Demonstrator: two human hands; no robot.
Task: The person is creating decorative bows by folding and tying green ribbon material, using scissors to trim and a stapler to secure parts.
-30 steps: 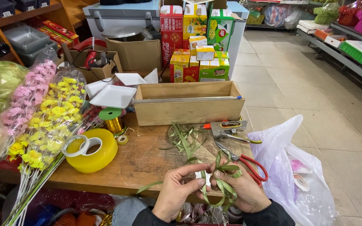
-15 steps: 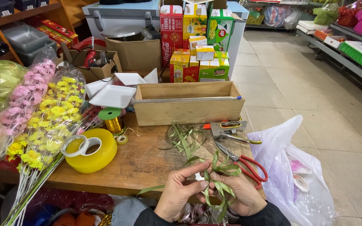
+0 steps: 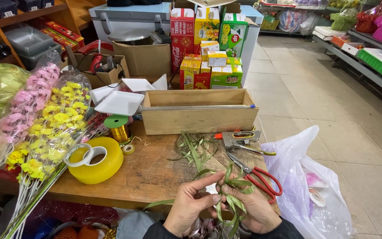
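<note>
Two hands work at the near edge of the wooden worktop (image 3: pixel 151 172), both closed on a bunch of green ribbon strips (image 3: pixel 233 197). The left hand (image 3: pixel 190 209) pinches a strip between thumb and forefinger; the right hand (image 3: pixel 250 211) curls around the bunch from the other side, fingertips touching the left's. Loops of ribbon rise above the fingers and loose ends hang below the worktop's edge.

Little bare wood remains, mostly a patch between the hands and the roll of yellow tape (image 3: pixel 94 159) near the left edge. Red-handled scissors (image 3: pixel 261 179) lie just beside the right hand, close to the right edge, with a metal stapler (image 3: pixel 242 139) behind them. A long plain wooden box (image 3: pixel 200 113) runs across the far side, and cut green scraps (image 3: pixel 194 150) litter the middle.

Wrapped bunches of yellow and pink artificial flowers (image 3: pixel 51 128) overhang the left edge, their stems cut off by the frame. A thin translucent plastic bag (image 3: pixel 308 186) hangs off the right corner, its contents hard to make out. Both forearms are cut off at the bottom.
</note>
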